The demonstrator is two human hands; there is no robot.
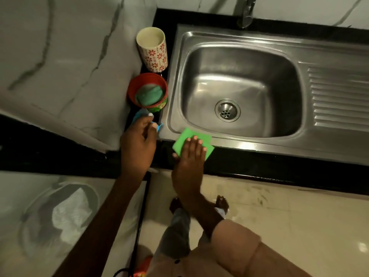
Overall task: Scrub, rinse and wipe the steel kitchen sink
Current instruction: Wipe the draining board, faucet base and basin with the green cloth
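The steel sink [235, 40] is set in a black counter, with a round drain [227, 110] in its basin and a ribbed draining board [339, 96] on the right. A green scrub pad [187, 136] lies across the sink's front rim and the counter edge. My right hand [189, 158] presses flat on the pad with straight fingers. My left hand [138, 142] grips a light blue object [139, 113] at the sink's left front corner; most of that object is hidden by my fingers.
A red tub [147, 92] holding a greenish soap block stands left of the sink. Behind it is a floral cup [152, 48]. The tap [246, 12] rises at the back. A marble wall runs along the left. A basin with white plastic [60, 218] sits lower left.
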